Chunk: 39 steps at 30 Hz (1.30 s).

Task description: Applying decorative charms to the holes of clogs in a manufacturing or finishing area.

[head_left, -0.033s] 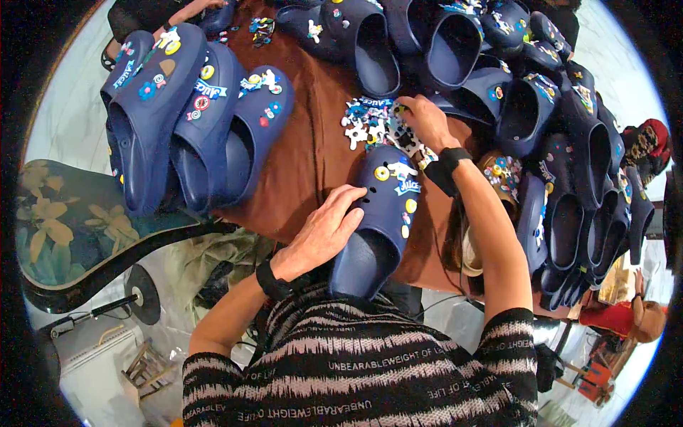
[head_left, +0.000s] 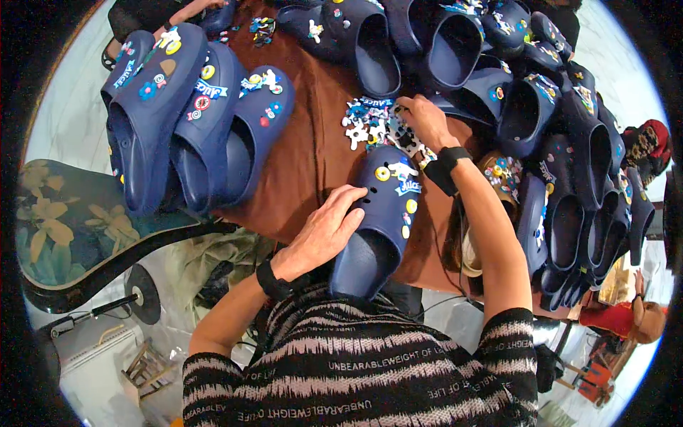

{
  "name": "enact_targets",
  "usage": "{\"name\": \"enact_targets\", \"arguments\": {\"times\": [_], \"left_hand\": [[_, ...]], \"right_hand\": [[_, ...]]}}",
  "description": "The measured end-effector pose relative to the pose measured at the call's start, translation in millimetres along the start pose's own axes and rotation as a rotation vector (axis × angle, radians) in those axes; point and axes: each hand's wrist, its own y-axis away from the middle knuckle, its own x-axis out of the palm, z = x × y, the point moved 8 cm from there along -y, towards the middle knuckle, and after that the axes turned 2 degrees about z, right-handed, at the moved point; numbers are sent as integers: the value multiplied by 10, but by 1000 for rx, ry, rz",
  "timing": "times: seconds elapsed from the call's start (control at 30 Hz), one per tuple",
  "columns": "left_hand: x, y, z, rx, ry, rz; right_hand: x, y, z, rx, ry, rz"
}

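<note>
A navy clog (head_left: 388, 171) points away from me at the table's near edge, its heel toward my body. Several charms sit on its toe, among them a yellow round one and a blue banner, and some bare holes show beside them. My left hand (head_left: 324, 231) grips the clog's left side, fingers over the upper and thumb by the foot opening. Beyond the toe lies a loose pile of shoe charms (head_left: 359, 132), white, blue and black. My right hand (head_left: 425, 124) reaches into the pile's right part with its fingers bent; whatever is between the fingertips is hidden.
Decorated navy clogs (head_left: 156, 107) stand together at the left. More clogs (head_left: 526, 117) crowd the far side and right of the brown-covered table (head_left: 306, 142). Another person's arm (head_left: 188, 13) shows at the far left. A floral-patterned panel (head_left: 78, 228) sits left of the table.
</note>
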Motion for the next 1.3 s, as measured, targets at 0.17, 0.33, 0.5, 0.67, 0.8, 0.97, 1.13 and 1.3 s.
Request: {"name": "enact_targets", "arguments": {"times": [0.17, 0.33, 0.5, 0.67, 0.8, 0.97, 1.13, 1.3], "left_hand": [[5, -14, 0, 7, -3, -2], [9, -17, 16, 26, -9, -9], [8, -3, 52, 33, -10, -23], [4, -18, 14, 46, -27, -24], [-7, -22, -23, 40, -27, -18], [2, -8, 19, 30, -24, -25], [-8, 12, 41, 26, -25, -37], [-14, 4, 14, 10, -18, -30]], "right_hand": [[87, -39, -6, -34, 42, 120], [66, 38, -128, 20, -300, 3], [214, 240, -142, 278, -871, 209], [250, 391, -29, 265, -944, 263], [114, 475, 111, 262, -932, 285], [-71, 606, 310, 161, -761, 337], [-164, 860, 676, 79, -795, 480], [-161, 1067, 867, 60, -633, 558]]}}
